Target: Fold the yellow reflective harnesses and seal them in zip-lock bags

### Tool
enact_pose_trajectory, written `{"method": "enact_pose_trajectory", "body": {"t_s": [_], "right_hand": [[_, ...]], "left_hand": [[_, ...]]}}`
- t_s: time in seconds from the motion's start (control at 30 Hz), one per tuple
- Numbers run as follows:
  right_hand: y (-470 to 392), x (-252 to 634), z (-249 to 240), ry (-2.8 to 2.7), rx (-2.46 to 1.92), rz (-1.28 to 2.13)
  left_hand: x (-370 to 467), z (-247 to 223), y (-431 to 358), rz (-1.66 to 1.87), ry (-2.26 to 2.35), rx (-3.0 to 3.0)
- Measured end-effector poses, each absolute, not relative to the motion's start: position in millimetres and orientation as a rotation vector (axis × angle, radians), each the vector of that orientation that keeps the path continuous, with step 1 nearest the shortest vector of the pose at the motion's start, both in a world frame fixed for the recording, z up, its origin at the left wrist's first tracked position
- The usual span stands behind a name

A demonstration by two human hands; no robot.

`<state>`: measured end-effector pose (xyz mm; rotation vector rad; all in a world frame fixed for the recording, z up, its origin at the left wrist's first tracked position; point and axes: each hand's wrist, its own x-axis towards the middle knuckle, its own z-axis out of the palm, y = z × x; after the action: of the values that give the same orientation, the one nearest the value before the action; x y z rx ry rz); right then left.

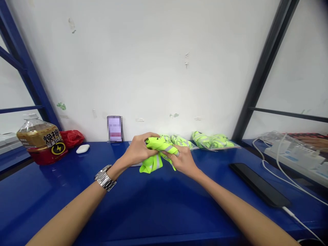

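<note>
Between my two hands, above the blue table (153,212), is a neon yellow-green bundle of reflective strap (160,145) with silver-grey stripes. My left hand (139,148), a metal watch (105,178) on its wrist, grips the bundle's left side with closed fingers. From the right, my right hand (183,160) pinches the other side; a ring shows on one finger. A loose loop of the strap (151,165) hangs below the left hand. Just behind, two clear bags of similar neon straps lie by the wall: one partly hidden bag (181,140) and another bag (214,140) farther right.
At left stand a large drink bottle (42,141), a red plastic bag (73,137) and a white earbud case (82,148). A phone with a lit screen (114,128) leans on the wall. At right lie a black phone (258,184) on a white cable (299,218) and power strips (299,157).
</note>
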<state>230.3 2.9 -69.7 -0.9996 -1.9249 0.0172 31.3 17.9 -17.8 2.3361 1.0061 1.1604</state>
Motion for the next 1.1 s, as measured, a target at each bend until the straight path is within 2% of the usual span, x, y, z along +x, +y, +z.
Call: {"method": "enact_pose_trajectory", "body": {"t_s": [0.2, 0.37, 0.53, 0.83, 0.93, 1.1], "right_hand": [[3, 226, -70, -1.679, -0.954, 0.154], [9, 226, -79, -1.640, -0.927, 0.106], [7, 219, -87, -1.590, -0.921, 0.055], [-18, 201, -86, -1.711, -1.029, -0.341], [-20, 199, -88, -1.802, -1.043, -0.358], [-17, 199, -86, -1.955, -0.985, -0.212]], "left_hand": [[54, -44, 24, 1.350, 0.842, 1.723], [77, -64, 19, 1.370, 0.592, 1.420], [103, -64, 4, 1.440, 0.487, 1.135], [97, -49, -15, 1.323, 0.308, 1.040], [96, -40, -25, 1.319, 0.391, 1.177], [105, -41, -18, 1.611, 0.576, 1.061]]}}
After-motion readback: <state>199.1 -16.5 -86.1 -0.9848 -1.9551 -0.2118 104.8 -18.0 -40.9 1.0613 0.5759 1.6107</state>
